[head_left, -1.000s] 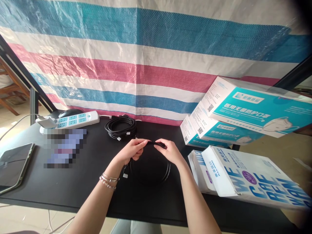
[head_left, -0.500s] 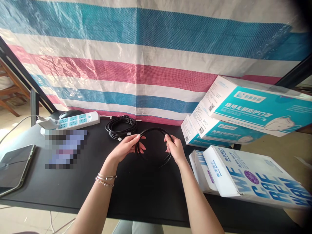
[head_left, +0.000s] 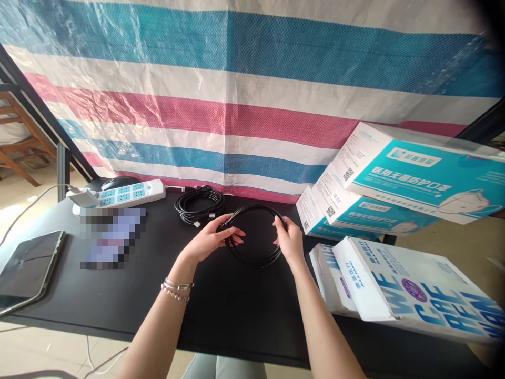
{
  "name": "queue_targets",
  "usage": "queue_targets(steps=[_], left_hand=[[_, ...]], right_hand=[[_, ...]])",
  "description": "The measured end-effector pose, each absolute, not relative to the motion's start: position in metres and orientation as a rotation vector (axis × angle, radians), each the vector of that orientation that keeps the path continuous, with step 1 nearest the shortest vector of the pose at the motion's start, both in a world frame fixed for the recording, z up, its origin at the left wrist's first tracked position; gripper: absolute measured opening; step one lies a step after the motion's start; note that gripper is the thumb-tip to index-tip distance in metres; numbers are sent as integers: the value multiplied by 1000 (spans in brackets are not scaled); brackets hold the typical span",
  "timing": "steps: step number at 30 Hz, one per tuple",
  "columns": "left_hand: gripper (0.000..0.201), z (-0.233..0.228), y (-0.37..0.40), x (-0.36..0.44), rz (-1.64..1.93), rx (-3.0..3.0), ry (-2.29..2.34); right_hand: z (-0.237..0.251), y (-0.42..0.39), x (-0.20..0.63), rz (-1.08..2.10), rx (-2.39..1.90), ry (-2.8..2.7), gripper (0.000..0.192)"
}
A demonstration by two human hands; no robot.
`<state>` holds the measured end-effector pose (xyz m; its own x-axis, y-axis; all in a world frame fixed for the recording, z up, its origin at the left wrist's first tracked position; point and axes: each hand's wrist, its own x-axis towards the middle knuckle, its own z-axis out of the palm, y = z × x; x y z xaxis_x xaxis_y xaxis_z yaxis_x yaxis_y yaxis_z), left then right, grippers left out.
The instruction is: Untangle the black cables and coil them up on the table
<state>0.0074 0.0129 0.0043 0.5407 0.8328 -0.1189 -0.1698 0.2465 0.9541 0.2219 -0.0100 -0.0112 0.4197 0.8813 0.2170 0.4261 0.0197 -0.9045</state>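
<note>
A black cable [head_left: 254, 261], wound into a round loop, is held between my two hands over the black table [head_left: 165, 295]. On its left side, my left hand [head_left: 209, 239] grips the loop with thumb and fingers, the fingertips reaching inside the ring. My right hand [head_left: 290, 242] has its fingers curled round the loop's right side. Just beyond my left hand lies a second coil of black cable [head_left: 200, 206] with light-coloured connectors, resting on the table.
Teal-and-white mask boxes [head_left: 410, 173] are stacked at the back right, above white boxes [head_left: 418, 284] with blue lettering. On the left are a power strip [head_left: 132, 193], a tablet [head_left: 29, 271] and a blurred-out item [head_left: 116, 237]. A striped sheet [head_left: 236, 121] hangs behind.
The view has shifted slightly, so the scene sits a little further right. Both hands still hold the cable loop, and its lower strands look closer together.
</note>
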Motion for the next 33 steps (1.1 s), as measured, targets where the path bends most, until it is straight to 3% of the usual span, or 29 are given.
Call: queue_targets(steps=[9,21,29,33], left_hand=[[55,1,13,19,970,1279,821],[41,-9,19,19,1096,1500,1050],[27,-9,19,20,1213,1592,1161],[28,-9,20,20,1270,1593,1257]], right_hand=[[-12,-10,220,526,-1585,-1166,44],[-19,-9,219,372,-1666,-1167,36],[-16,-10,218,403,-1664,-1327,37],[-13,-11,218,621,-1579,-1384,35]])
